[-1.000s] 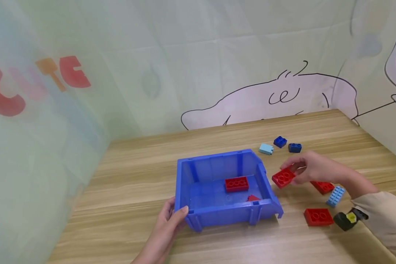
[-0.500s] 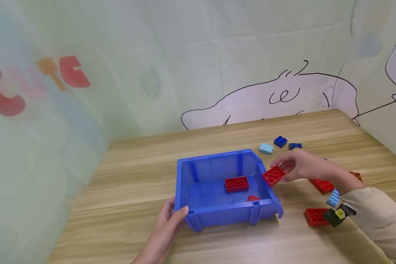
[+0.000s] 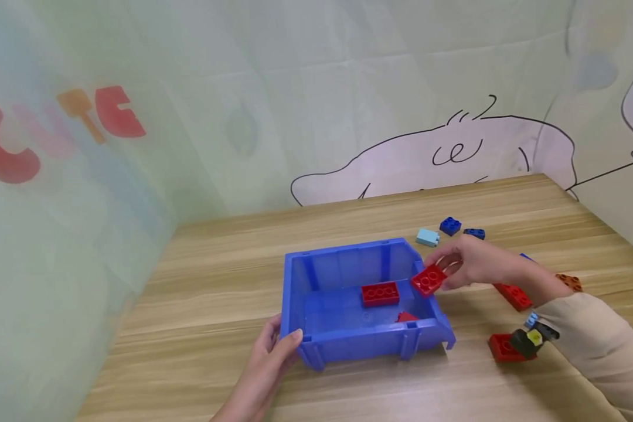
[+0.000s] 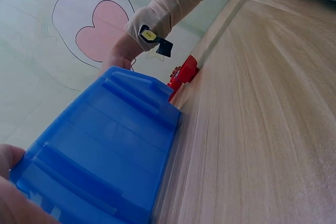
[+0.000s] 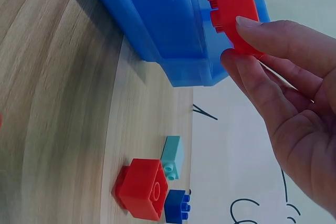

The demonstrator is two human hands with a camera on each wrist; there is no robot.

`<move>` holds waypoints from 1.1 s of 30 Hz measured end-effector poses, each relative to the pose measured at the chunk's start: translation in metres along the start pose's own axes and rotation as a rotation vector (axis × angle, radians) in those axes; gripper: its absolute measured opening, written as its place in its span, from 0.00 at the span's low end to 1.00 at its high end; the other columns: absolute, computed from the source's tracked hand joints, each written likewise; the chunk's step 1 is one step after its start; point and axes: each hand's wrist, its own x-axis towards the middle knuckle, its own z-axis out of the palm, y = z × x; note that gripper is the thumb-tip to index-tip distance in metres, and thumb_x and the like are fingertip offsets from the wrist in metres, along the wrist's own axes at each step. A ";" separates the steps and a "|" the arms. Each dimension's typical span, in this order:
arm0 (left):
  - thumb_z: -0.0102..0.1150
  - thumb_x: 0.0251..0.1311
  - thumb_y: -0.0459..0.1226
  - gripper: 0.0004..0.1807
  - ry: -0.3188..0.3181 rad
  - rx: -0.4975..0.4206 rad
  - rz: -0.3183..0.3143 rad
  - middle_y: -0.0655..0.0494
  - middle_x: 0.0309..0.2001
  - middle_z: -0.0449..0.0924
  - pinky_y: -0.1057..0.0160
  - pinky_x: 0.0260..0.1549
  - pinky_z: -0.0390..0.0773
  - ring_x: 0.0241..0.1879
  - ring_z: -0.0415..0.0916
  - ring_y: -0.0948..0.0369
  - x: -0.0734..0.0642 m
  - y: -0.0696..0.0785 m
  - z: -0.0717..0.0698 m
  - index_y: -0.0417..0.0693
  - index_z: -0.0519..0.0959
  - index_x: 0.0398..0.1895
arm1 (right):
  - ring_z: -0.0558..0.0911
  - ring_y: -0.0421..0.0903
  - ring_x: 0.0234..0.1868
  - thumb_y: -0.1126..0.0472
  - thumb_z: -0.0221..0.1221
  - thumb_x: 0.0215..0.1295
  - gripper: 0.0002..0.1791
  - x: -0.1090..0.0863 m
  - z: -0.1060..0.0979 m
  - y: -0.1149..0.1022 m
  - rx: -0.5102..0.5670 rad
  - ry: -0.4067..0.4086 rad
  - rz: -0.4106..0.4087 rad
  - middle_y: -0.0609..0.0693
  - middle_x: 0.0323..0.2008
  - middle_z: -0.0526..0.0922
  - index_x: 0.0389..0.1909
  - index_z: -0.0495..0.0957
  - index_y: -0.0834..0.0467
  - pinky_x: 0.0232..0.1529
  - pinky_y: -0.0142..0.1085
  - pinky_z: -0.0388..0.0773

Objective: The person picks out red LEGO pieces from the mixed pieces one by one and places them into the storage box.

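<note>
My left hand (image 3: 266,366) grips the blue plastic bin (image 3: 356,346) at its near left corner, thumb on the rim. Between thumb and fingers, my right hand (image 3: 480,265) pinches a red toy brick (image 3: 428,280), tilted with its hollow underside facing the head camera. In the head view this brick overlaps the bin's right rim; the right wrist view shows its studs pointing away from the palm (image 5: 304,93). Inside the bin lie one red brick (image 3: 380,294) on its side and another red piece (image 3: 407,317), partly hidden by the front wall.
Behind the right hand stand a light blue brick (image 3: 427,237) and two dark blue bricks (image 3: 451,225). Under and around the right forearm lie red bricks (image 3: 514,296), an orange brick (image 3: 569,282) and a mostly covered light blue one (image 3: 531,320). A patterned cloth wall borders the table.
My right hand has carried the red brick leftward, from beside the bin to its right rim. An orange brick now shows past the forearm. The left hand and bin have stayed put.
</note>
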 end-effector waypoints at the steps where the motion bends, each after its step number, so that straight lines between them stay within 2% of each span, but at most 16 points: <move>1: 0.51 0.61 0.35 0.31 0.000 0.001 0.000 0.38 0.58 0.64 0.64 0.53 0.72 0.54 0.70 0.58 0.000 0.000 0.000 0.31 0.53 0.63 | 0.81 0.49 0.42 0.64 0.68 0.50 0.23 0.001 0.000 -0.001 0.000 -0.002 0.001 0.54 0.42 0.81 0.49 0.77 0.64 0.38 0.36 0.81; 24: 0.51 0.62 0.36 0.31 -0.003 0.004 -0.011 0.39 0.59 0.64 0.64 0.52 0.72 0.54 0.69 0.57 0.000 -0.001 -0.001 0.31 0.53 0.63 | 0.82 0.47 0.41 0.69 0.66 0.51 0.19 0.027 0.013 -0.020 0.021 -0.112 -0.086 0.53 0.41 0.82 0.46 0.78 0.64 0.39 0.35 0.81; 33: 0.51 0.62 0.36 0.30 -0.001 0.010 -0.016 0.39 0.58 0.65 0.63 0.53 0.71 0.54 0.69 0.57 0.000 -0.001 -0.002 0.32 0.54 0.62 | 0.82 0.45 0.41 0.69 0.67 0.50 0.19 0.041 0.023 -0.027 -0.020 -0.139 -0.075 0.51 0.42 0.80 0.46 0.79 0.60 0.38 0.34 0.81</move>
